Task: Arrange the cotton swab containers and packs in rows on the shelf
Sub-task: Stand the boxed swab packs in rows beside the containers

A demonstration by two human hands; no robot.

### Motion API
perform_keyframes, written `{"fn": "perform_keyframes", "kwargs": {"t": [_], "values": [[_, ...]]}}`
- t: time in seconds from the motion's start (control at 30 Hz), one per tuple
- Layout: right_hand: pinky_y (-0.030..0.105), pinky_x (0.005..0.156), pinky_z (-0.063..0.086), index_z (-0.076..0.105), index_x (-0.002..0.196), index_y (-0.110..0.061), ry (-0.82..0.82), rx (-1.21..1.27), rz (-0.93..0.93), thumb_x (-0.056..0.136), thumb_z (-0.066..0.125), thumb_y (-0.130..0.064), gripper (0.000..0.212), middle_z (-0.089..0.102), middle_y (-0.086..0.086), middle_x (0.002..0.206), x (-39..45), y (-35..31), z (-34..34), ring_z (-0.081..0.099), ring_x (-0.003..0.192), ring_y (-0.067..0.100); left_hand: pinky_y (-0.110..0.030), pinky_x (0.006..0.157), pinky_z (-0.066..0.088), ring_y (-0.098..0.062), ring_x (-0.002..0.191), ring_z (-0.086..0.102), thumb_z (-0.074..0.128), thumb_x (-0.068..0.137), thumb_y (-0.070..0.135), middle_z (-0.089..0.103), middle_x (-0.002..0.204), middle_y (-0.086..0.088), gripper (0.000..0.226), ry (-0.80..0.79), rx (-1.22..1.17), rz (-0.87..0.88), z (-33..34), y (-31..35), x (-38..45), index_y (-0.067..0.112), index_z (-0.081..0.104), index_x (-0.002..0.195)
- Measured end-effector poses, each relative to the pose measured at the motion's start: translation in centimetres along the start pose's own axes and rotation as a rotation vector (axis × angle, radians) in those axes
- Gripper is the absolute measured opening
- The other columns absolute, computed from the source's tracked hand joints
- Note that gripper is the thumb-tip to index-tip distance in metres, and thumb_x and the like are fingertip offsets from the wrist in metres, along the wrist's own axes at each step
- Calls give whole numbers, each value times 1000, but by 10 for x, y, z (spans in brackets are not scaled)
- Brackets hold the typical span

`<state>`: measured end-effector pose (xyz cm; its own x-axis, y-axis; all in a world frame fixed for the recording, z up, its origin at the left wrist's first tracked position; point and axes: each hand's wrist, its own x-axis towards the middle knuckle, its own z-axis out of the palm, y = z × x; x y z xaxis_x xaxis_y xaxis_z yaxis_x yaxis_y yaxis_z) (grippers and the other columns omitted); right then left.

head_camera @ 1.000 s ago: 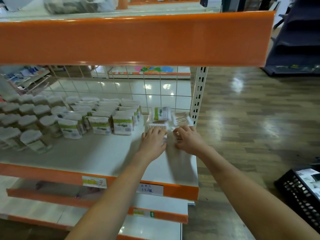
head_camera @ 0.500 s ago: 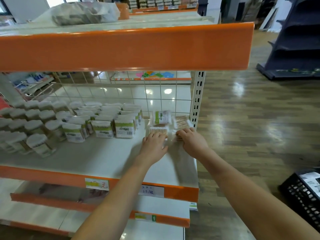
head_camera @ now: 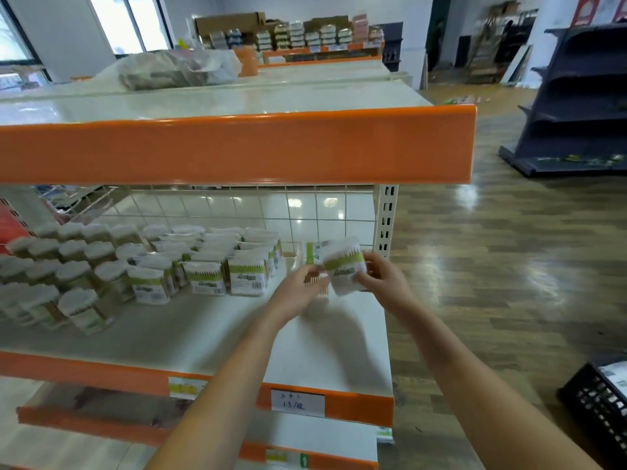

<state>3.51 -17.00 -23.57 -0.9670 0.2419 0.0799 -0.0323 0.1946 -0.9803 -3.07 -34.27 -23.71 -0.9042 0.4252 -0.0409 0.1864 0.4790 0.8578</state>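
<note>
Motion blur softens the whole view, so the print on the green-and-white labels cannot be read, and the shelf's left end runs out of frame, cutting off the outermost containers. The left hand [head_camera: 300, 286] hides part of a flat pack [head_camera: 319, 289] lying under its fingers; only its wooden stick ends show. Another pack [head_camera: 314, 252] stands behind at the wire grid back [head_camera: 305, 215], half covered by what the hands hold.

On the white shelf [head_camera: 210, 330], round cotton swab containers [head_camera: 74, 276] with white tops stand in rows on the left, and rectangular clear boxes [head_camera: 246, 274] packed with swabs stand in rows just beside them towards the middle. A dark crate [head_camera: 597, 398] on the floor at the lower right holds something pale, too cut off to name. On the top of the shelving unit lies a clear plastic bag [head_camera: 176, 69] with dull contents that cannot be made out.

The cotton swab pack [head_camera: 344, 266] with a green band is lifted above the right end of the shelf, tilted, between the two hands. The right hand [head_camera: 383, 283] grips its right edge with curled fingers; the left hand's fingertips curl at its lower left corner, though blur leaves it unclear how firmly they pinch it
</note>
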Motion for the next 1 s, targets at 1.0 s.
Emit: {"fn": "perform_keyframes", "kwargs": {"t": [1.0], "values": [[20, 75, 52, 60, 112, -10, -311, -85, 135, 88, 59, -4, 25, 67, 9, 109, -10, 27, 48, 62, 94, 17, -24, 88, 46, -13, 104, 55, 68, 85, 14, 57, 114, 2, 45, -113, 84, 35, -52, -1, -19, 8, 53, 127]]}}
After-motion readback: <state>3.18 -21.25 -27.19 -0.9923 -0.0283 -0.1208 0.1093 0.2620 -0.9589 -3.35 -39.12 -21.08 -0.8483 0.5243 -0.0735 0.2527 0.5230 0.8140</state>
